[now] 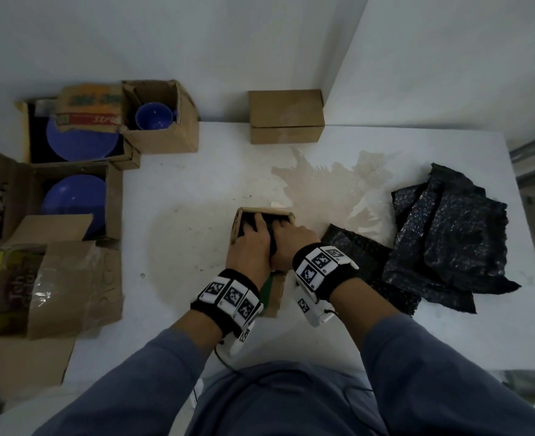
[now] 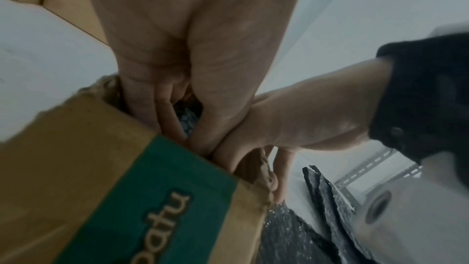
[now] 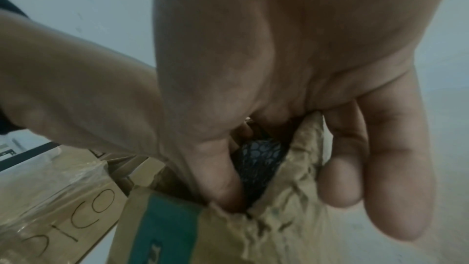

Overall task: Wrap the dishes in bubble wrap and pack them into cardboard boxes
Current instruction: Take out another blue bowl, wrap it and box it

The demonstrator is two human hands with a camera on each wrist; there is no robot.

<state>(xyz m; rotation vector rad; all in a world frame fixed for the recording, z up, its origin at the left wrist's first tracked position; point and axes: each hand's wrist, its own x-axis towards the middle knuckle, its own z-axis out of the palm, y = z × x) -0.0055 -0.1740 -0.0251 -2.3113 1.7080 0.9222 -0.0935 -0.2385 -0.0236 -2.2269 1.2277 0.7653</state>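
A small open cardboard box (image 1: pixel 264 212) with a green printed band (image 2: pixel 177 188) stands on the white table (image 1: pixel 181 215) in front of me. Inside it sits a dish wrapped in black bubble wrap (image 1: pixel 270 236), whose bubbles show between the fingers in both wrist views (image 2: pixel 187 121) (image 3: pixel 259 160). My left hand (image 1: pixel 252 228) reaches into the box with its fingers curled over the bundle. My right hand (image 1: pixel 286 231) is beside it, thumb (image 3: pixel 220 178) inside against the bundle. Two of its fingers (image 3: pixel 368 168) lie outside the crumpled box wall (image 3: pixel 291 198). The dish itself is hidden.
Loose black bubble-wrap sheets (image 1: pixel 448 240) lie to the right of the box. At the left, open cartons hold blue plates (image 1: pixel 80 143) (image 1: pixel 74 199) and a blue cup (image 1: pixel 154 116). A closed brown box (image 1: pixel 286 116) stands at the back wall. A stain marks the table's middle.
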